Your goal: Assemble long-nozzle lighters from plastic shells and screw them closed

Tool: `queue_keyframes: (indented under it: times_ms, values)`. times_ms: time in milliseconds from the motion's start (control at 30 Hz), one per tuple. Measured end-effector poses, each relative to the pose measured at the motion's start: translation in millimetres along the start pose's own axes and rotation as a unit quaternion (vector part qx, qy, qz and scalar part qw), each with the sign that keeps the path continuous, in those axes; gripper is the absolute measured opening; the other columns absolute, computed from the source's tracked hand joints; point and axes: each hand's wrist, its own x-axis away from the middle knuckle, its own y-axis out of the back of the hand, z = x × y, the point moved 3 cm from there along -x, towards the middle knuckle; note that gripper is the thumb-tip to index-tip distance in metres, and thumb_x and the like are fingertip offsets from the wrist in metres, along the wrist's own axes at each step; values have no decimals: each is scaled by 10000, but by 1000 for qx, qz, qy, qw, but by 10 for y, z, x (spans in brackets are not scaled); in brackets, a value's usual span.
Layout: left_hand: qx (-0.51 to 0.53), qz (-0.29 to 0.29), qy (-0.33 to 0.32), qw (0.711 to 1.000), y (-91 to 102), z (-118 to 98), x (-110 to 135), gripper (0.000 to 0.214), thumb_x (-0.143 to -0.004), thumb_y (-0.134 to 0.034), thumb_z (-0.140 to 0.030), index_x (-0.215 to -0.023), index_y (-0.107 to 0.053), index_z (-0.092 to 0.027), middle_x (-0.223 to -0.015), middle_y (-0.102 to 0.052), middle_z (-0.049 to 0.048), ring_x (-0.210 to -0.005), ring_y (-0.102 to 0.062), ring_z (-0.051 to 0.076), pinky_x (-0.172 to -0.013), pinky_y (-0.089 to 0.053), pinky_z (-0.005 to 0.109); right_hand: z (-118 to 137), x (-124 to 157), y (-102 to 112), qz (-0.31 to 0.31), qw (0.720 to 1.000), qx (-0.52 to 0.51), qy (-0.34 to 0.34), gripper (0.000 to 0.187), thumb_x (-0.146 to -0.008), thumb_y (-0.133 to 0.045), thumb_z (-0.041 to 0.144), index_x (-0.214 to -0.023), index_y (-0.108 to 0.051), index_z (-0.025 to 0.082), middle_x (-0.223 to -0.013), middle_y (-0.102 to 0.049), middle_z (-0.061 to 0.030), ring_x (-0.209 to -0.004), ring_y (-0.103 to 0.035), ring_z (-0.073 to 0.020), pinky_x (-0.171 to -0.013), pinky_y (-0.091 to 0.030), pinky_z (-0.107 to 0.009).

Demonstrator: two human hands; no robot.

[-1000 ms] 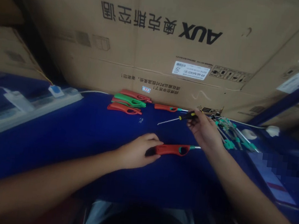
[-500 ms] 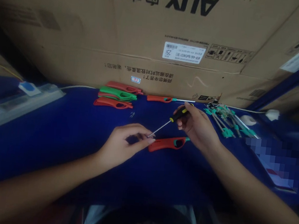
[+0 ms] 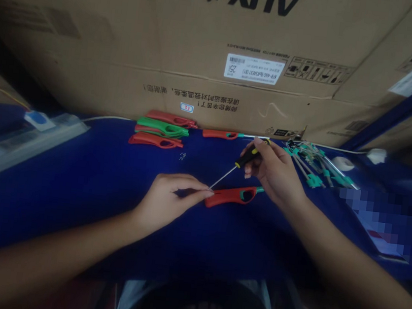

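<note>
My right hand (image 3: 276, 170) is wrapped round the black and yellow handle of a screwdriver (image 3: 249, 155). Its thin metal shaft slants down to the left, and the tip ends at the fingertips of my left hand (image 3: 175, 195). There the thumb and forefinger are pinched together; anything between them is too small to make out. Just under the tip lies a red gas lighter (image 3: 229, 196) with a green trigger, its handle end beside my left fingertips. Several tiny screws (image 3: 182, 156) are on the blue table top (image 3: 106, 183) behind my left hand.
Several red and green lighter shells (image 3: 162, 128) are piled at the back left. Another red lighter (image 3: 221, 134) with a metal tube lies by the cardboard box (image 3: 189, 38). Green-ended metal rods (image 3: 309, 166) are heaped at right, near a blurred flat object (image 3: 380, 224).
My left fingers have closed into a tighter pinch at the screwdriver's tip. The screwdriver and my right hand have shifted only very slightly to the right.
</note>
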Motion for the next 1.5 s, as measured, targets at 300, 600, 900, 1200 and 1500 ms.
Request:
queue_keyframes:
  times_ms: [300,600,900,1200,1500]
  values:
    - [-10,20,-2,1000,-55,58,30,32,-837,-778,-213,-812,-798,-216,-822,-795,-2,-725,-741,142,-715,-582,236,107,82,-51,40,993,62,94,347,-806,-762,529,-785,-603,222,-724,-635,21,-430,-572,-94,-382,-511,-243]
    - [4,58,49,997,-94,117,43,36,-839,-781,-239,-821,-805,-220,-836,-790,10,-752,-733,157,-736,-558,266,240,389,-165,107,967,124,197,324,-891,-711,407,-1170,-573,317,-917,-697,-3,-525,-630,-117,-454,-563,-260]
    - [0,69,-17,997,-142,147,31,102,-783,-835,-263,-844,-778,-204,-844,-773,25,-807,-713,174,-778,-565,298,174,415,-192,169,906,188,340,506,-871,-724,168,-1293,-473,289,-1062,-636,-44,-746,-684,-142,-491,-573,-234]
    - [-78,120,-15,990,-174,260,39,467,-748,-845,-243,-1182,-679,-196,-1186,-733,82,-1116,-678,251,-1021,-527,432,78,344,-157,170,870,256,384,538,-906,-693,195,-1362,-431,309,-1023,-631,-37,-828,-689,-165,-614,-607,-277]
    - [-84,125,-22,988,-193,254,54,369,-789,-788,-200,-1143,-686,-182,-1179,-738,90,-1101,-687,247,-1009,-539,421,53,358,-164,184,860,281,384,510,-918,-680,199,-1351,-423,275,-1062,-627,-56,-829,-692,-161,-649,-614,-288]
